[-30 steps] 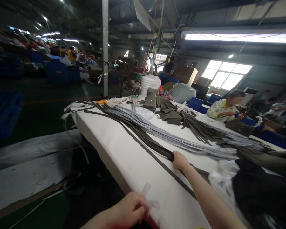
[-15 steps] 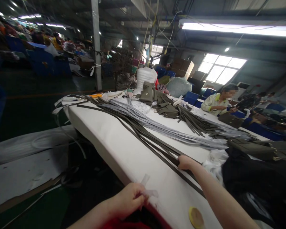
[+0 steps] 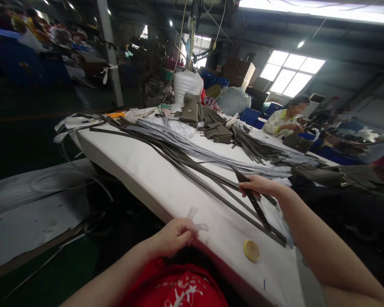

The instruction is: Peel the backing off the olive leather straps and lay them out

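Observation:
Long dark olive straps point(image 3: 192, 177) run lengthwise over the white-covered table point(image 3: 128, 157). My right hand point(image 3: 257, 186) is closed on one strap point(image 3: 259, 211), whose end with small holes slants across the others. At the table's near edge my left hand point(image 3: 179, 233) is closed around a strip of clear, thin plastic point(image 3: 200, 227), with its ends sticking out past the fingers. A yellow-rimmed roll of tape point(image 3: 251, 250) lies on the table between my two arms. Beyond the straps is a bundle of straps in greyish plastic wrap point(image 3: 211, 158).
Olive bags point(image 3: 190, 108) and more straps point(image 3: 252, 143) cover the table's far side. A white foam roll point(image 3: 187, 87) stands at the back. Across the table sits a co-worker point(image 3: 283, 119). A metal post point(image 3: 110, 55) rises behind the far left end.
My right hand has lifted a strap's holed end above the bundle. The left hand keeps the plastic strip. My view has tilted downward, showing more of the red shirt.

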Available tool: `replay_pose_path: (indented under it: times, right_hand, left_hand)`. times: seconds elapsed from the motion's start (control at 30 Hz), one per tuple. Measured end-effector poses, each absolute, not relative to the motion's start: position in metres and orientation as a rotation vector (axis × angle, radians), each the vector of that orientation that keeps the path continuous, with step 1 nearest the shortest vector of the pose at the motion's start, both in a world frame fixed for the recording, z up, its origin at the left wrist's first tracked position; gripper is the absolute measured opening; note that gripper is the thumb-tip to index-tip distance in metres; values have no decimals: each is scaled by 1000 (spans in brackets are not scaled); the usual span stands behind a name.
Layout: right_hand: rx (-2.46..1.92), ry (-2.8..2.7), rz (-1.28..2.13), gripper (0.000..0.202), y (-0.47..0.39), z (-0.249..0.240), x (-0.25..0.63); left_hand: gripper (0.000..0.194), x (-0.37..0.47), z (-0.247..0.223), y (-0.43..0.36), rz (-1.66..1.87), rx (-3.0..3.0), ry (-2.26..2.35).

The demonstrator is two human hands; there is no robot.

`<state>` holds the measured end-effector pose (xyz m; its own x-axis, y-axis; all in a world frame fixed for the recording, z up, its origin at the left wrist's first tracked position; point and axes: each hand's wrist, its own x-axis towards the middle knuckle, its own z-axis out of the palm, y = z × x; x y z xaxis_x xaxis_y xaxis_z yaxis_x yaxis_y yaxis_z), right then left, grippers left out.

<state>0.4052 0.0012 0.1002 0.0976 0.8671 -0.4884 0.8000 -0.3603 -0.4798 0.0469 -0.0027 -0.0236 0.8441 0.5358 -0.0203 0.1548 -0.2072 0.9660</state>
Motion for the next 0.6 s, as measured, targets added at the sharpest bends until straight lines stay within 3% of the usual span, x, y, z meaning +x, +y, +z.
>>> replay_pose_path:
  times: [0.17, 0.43, 0.6]
  right_hand:
    - [-1729, -1314, 1413, 38, -10, 127, 357]
    - [-1360, -821, 1486, 17, -11, 110, 289]
    - [-1343, -992, 1543, 30, -32, 82, 253]
  left_hand:
    - [53, 48, -8, -8, 503, 1708, 459]
    - [55, 48, 11, -18, 622, 1689, 262]
    - [57, 44, 8, -18, 681, 1722, 306]
